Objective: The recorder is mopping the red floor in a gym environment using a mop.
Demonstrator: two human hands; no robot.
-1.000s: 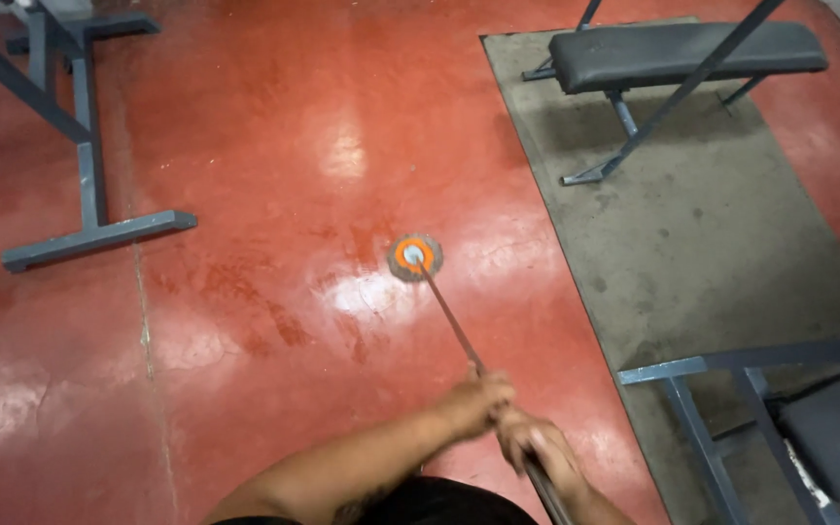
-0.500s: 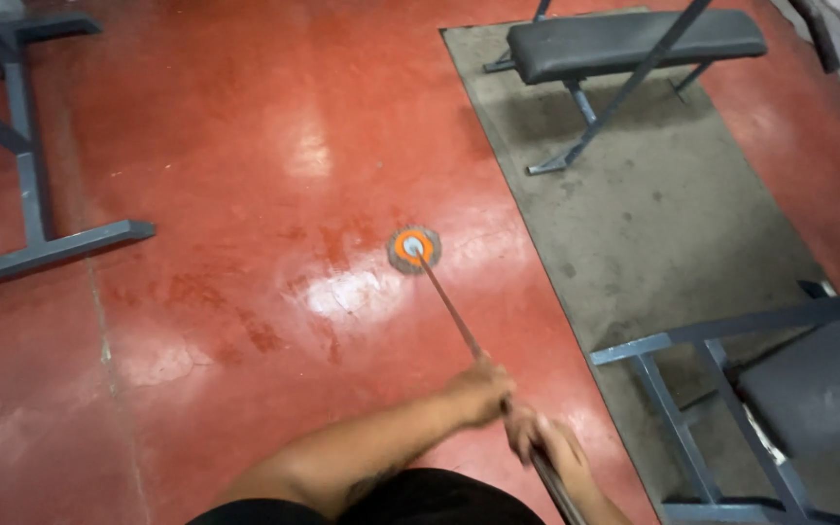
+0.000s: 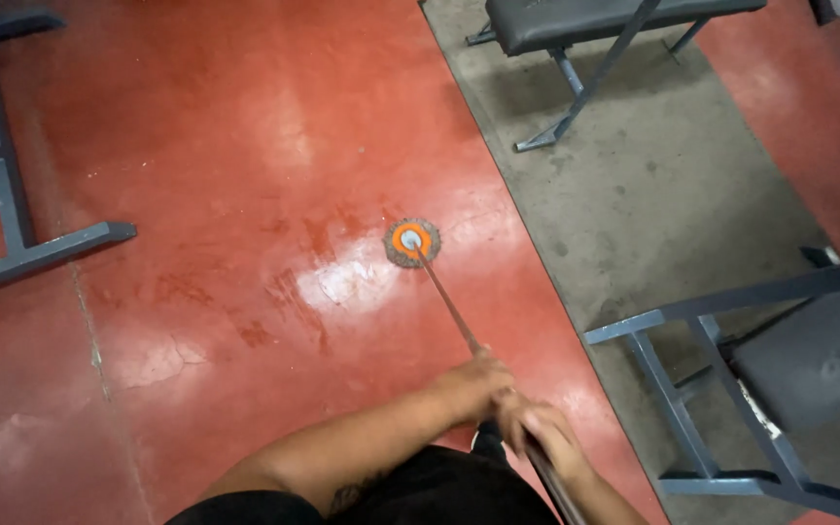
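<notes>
Metal frame (image 3: pixel 12 243) at far left on red floor (image 3: pixel 216 146). Mop head (image 3: pixel 412 242), round with orange hub, flat on floor at centre, beside grey mat (image 3: pixel 653 194). Left hand (image 3: pixel 473 381) and right hand (image 3: pixel 535 433) both clamped around mop pole (image 3: pixel 449 303), close together, left higher. Benches (image 3: pixel 789 360) at right.

Glossy red floor (image 3: pixel 245 146), matt grey mat (image 3: pixel 673 194), metal mop handle (image 3: pixel 449 306).
</notes>
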